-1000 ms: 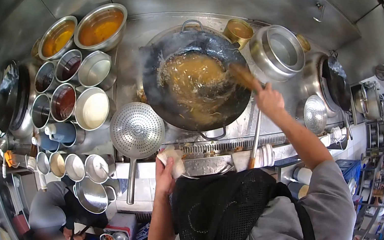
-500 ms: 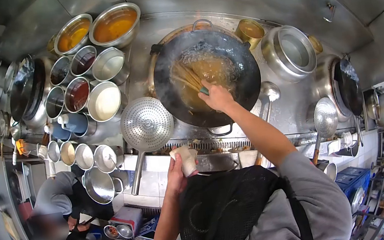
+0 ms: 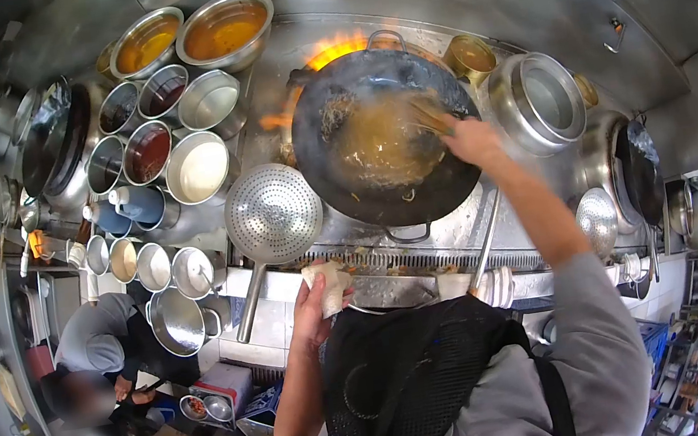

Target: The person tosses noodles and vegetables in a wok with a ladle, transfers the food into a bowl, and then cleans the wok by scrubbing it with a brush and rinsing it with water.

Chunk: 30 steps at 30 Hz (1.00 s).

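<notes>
A bamboo wok brush (image 3: 431, 117) is gripped in my right hand (image 3: 473, 142) over the right side of a large black wok (image 3: 453, 189). Its bristles reach into the cloudy brownish water (image 3: 383, 145), which is swirling and steaming. My left hand (image 3: 309, 310) is closed round a folded off-white cloth (image 3: 330, 288), held low in front of the stove edge, apart from the wok. Just beyond that hand lies a big perforated strainer (image 3: 273, 213), its handle pointing towards me.
Orange flames (image 3: 335, 49) rise at the wok's back left rim. Several metal pots of sauces and powders, such as a white one (image 3: 197, 168), stand on the left. Two bowls of amber liquid (image 3: 227, 33) sit behind. Another person (image 3: 100, 336) works at lower left.
My right hand has swept the brush from the wok's middle to its right side. Flames have flared up behind the wok's left rim. My left hand still holds the cloth.
</notes>
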{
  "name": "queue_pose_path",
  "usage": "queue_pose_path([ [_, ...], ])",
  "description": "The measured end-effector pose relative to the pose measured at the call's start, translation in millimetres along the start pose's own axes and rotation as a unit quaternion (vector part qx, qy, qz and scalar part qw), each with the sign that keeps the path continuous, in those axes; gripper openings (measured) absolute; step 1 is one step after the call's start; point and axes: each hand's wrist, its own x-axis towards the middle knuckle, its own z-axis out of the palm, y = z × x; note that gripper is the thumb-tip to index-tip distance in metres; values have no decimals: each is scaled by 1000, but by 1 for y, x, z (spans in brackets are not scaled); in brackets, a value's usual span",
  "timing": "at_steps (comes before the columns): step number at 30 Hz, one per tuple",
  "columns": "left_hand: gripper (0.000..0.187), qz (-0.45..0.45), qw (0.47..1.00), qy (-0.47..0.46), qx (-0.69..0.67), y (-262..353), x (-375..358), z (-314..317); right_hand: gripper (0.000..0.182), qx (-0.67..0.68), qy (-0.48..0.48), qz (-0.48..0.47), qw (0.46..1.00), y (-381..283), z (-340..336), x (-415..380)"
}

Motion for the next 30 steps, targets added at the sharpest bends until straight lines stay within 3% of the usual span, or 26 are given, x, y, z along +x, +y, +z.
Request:
queue_pose_path([
  [3, 53, 1, 1000, 14, 4, -6, 0, 2, 60, 53, 38, 9, 998, -71, 31, 6],
  [6, 55, -3, 1000, 30, -10, -10, 0, 6, 62, 94, 22, 6, 995, -94, 40, -22],
  [9, 56, -3, 999, 20, -26, -16, 7, 1, 61, 94, 23, -29, 995, -70, 45, -51],
  [11, 57, 11, 999, 26, -39, -21, 12, 0, 60, 20, -42, -80, 996, -45, 24, -82],
  [13, 58, 24, 998, 38, -50, -21, 13, -3, 53, -52, -83, -79, 992, -19, -9, -105],
  [15, 58, 45, 997, 52, -41, -21, 11, -4, 53, -132, -70, -42, 988, 23, -1, -84],
  [18, 59, 50, 995, 72, -49, -18, 8, 0, 57, -65, 14, -14, 998, 26, -16, -30],
  [22, 57, 54, 995, 72, -46, -24, 5, -3, 64, 141, 28, -23, 989, -48, 18, 36],
  [26, 57, 48, 996, 62, -33, -31, 4, 6, 62, 279, 36, -59, 958, -110, 41, 8],
  [29, 59, 32, 998, 45, -22, -36, 7, 11, 62, 305, -3, -71, 950, -109, 48, -18],
  [30, 59, 32, 998, 44, -19, -38, 8, 12, 63, 317, -13, -116, 941, -102, 53, -25],
])
